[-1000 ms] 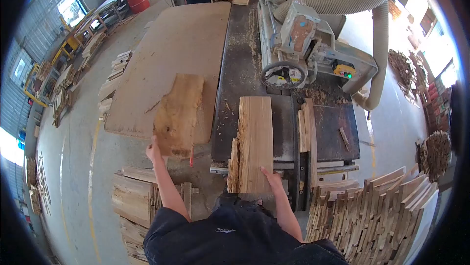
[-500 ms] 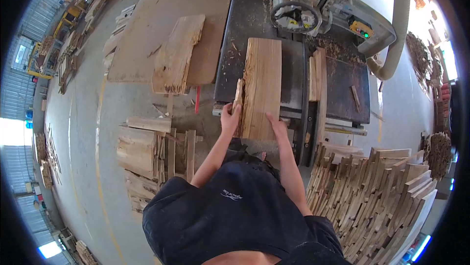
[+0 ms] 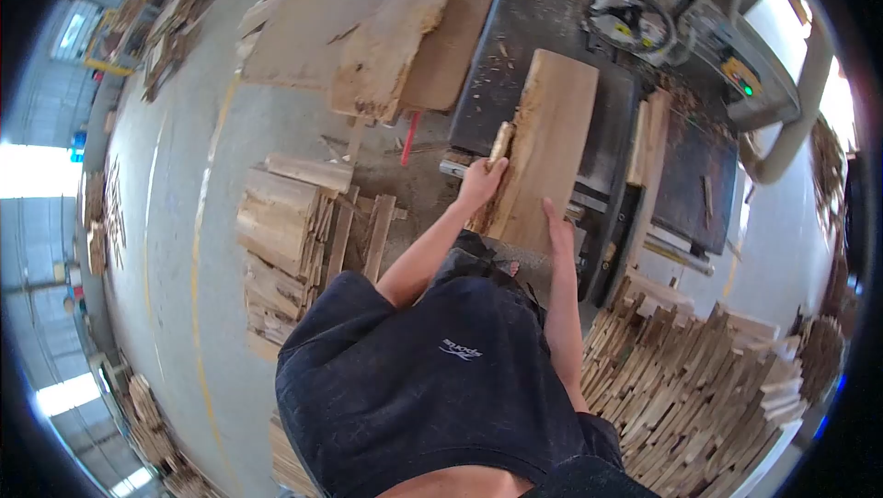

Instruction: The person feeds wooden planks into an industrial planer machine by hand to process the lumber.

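Observation:
A long wooden board (image 3: 556, 121) with a rough bark-like left edge lies partly over the dark machine table (image 3: 492, 75), its near end jutting toward me. My left hand (image 3: 481, 183) is closed round a narrow strip of wood (image 3: 502, 141) beside that rough edge. On the board's right edge, near its close end, is my right hand (image 3: 559, 227), thumb on top and the other fingers mostly hidden. It appears to grip the board.
A saw-like machine with a handwheel (image 3: 631, 22) stands behind. Another rough board (image 3: 391, 47) lies on a brown panel (image 3: 294, 43) at left. Stacked planks (image 3: 276, 213) sit lower left; several upright offcuts (image 3: 681, 378) fill the lower right. Wood chips litter the machine table.
The whole view has swung, so the machine and boards appear further right and tilted. Both hands stay at the board, and the strip remains in my left hand.

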`<state>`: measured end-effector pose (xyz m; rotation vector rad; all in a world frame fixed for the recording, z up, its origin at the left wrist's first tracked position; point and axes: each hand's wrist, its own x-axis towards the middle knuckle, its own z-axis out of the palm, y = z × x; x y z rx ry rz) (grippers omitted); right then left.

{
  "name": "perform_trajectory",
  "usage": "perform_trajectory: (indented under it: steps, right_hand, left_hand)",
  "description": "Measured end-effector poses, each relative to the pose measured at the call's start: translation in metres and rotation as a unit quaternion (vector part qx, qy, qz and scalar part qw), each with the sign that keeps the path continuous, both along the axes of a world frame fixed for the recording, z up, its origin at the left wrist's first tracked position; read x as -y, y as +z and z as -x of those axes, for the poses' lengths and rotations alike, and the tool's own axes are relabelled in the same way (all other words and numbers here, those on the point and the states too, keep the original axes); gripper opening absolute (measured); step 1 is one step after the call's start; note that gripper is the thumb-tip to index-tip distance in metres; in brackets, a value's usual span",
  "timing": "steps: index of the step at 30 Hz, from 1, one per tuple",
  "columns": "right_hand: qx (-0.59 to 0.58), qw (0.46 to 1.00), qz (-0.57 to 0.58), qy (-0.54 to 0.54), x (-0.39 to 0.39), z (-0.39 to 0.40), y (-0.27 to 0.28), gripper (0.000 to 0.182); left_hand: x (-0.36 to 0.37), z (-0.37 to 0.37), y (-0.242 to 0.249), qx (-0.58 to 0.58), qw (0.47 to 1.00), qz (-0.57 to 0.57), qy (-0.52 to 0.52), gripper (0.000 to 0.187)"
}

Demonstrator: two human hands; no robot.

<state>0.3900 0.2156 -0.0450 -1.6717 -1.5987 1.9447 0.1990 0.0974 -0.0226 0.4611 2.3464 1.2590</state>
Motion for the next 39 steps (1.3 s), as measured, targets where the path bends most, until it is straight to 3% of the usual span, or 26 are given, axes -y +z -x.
perform_trajectory:
  steps: [4,7,9,11,12,13,14,16,17,23,25,29,32,36,39]
  right_hand:
    - [-0.013,1.0,0.022,-0.019,0.005,-0.001,0.011,0.086]
    - [0.011,0.999,-0.041,-0.015,0.003,-0.011,0.0,0.082]
    - [-0.108,0.993,0.021,-0.041,0.011,-0.021,0.009,0.082]
    - [-0.077,0.995,0.013,-0.06,0.006,-0.04,-0.018,0.078]
    - [-0.081,0.997,0.01,-0.012,0.009,-0.044,-0.012,0.076]
    - [-0.087,0.996,0.009,0.037,0.012,-0.047,-0.001,0.074]
    - [-0.088,0.996,0.008,0.014,0.013,-0.052,0.013,0.074]
    - [-0.06,0.987,0.148,0.03,0.013,-0.056,0.046,0.07]
    - [-0.064,0.986,0.151,0.021,0.016,-0.059,0.041,0.07]
    - [-0.236,0.954,0.133,-0.13,0.031,-0.065,-0.019,0.052]
    - [-0.251,0.915,0.185,-0.257,0.037,-0.06,-0.012,0.044]
    - [-0.215,0.929,0.161,-0.256,0.03,-0.062,0.005,0.049]
    - [-0.119,0.968,0.118,-0.188,0.021,-0.057,0.018,0.058]
    - [-0.175,0.967,0.098,-0.16,0.003,-0.044,0.014,0.059]
    - [-0.136,0.968,0.106,-0.184,-0.022,-0.023,0.028,0.055]
  left_hand:
    - [-0.004,0.005,-0.01,0.048,0.999,-0.005,-0.008,0.064]
    - [-0.003,-0.002,0.003,0.072,0.997,0.031,0.023,0.056]
    - [-0.008,-0.022,-0.017,-0.154,0.978,0.015,0.137,0.052]
    - [-0.009,-0.03,-0.013,-0.222,0.966,0.0,0.136,0.044]
    - [-0.009,-0.029,-0.009,-0.222,0.969,-0.007,0.107,0.044]
    - [-0.007,-0.027,-0.004,-0.143,0.984,-0.03,0.099,0.04]
    - [-0.01,-0.027,0.0,-0.063,0.992,-0.047,0.094,0.037]
    - [-0.021,-0.027,0.0,-0.095,0.991,-0.039,0.082,0.036]
    - [-0.022,-0.028,-0.001,-0.125,0.988,-0.028,0.092,0.036]
    - [-0.063,-0.025,-0.004,-0.204,0.977,-0.001,0.059,0.035]
    - [-0.077,-0.029,-0.002,-0.235,0.971,0.007,0.039,0.034]
    - [-0.098,-0.031,0.001,-0.255,0.967,0.02,-0.003,0.034]
    - [-0.119,-0.04,-0.001,-0.252,0.968,0.001,0.01,0.035]
    - [-0.147,-0.035,-0.002,-0.232,0.971,0.011,0.051,0.034]
    - [-0.165,-0.019,-0.001,-0.235,0.969,0.011,0.077,0.031]
